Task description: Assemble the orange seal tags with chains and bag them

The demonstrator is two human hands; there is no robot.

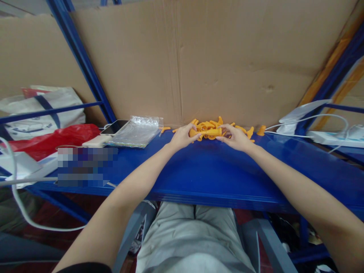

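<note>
Nearest to you, before the orange tube [214, 132], spreads the blue table [199, 178]; your left hand [182, 135] grips the tube's left end; your right hand [236, 138] grips its right end; orange parts [250, 132] lie around it; cardboard [227, 68] stands behind it.

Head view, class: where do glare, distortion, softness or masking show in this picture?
In the head view, pale reflections lie on the shiny blue tabletop; the clear plastic wrap glints; the blue metal posts splay outward at top, likely wide-lens distortion; the small orange plastic pieces look soft, fine details unreadable; a pixelated patch masks something at left.
</note>
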